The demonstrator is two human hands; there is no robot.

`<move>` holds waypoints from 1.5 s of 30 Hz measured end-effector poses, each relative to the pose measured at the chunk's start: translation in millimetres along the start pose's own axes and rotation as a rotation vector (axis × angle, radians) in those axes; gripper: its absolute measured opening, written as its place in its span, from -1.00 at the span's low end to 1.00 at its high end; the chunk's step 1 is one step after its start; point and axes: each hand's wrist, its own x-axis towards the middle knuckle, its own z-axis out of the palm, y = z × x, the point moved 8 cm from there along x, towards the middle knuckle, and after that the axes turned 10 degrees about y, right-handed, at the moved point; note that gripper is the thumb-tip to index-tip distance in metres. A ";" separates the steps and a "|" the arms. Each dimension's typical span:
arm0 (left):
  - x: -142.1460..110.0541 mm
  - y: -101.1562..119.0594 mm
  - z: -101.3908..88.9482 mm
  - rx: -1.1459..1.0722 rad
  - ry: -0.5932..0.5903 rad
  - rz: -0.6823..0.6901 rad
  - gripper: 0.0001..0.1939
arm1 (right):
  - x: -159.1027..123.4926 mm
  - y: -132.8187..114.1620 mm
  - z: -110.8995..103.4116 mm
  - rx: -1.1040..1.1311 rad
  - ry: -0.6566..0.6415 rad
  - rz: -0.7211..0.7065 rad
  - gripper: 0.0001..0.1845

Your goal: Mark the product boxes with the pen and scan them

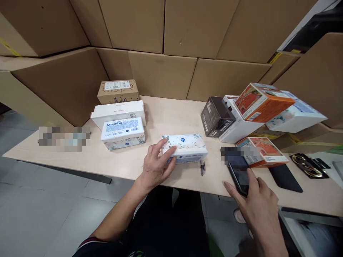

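Cardboard point(160, 76) backs the desk point(171, 110); the tissue pack point(189, 144) lies lengthwise left to right, left hand point(157, 166) nearest, fingers spread on its left end; right hand's point(261, 207) part wide around a phone point(239, 173).

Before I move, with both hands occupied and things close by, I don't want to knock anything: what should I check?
1. Left hand on the white floral tissue pack: ok, fingers on its left end.
2. Right hand firmly gripping the black rectangular phone: cannot tell.
3. Small black-and-clear pen well away from that pack: not ok, it lies right by the near side.
4. White-and-blue Manhua pack apart from the floral one: ok, bare tabletop between them.
5. Upper orange cardboard box steady on its support: cannot tell.
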 end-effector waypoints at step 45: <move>-2.1 23.7 3.7 -0.099 0.041 -0.044 -0.28 | -3.9 -147.4 -34.4 0.721 0.435 -0.207 -0.17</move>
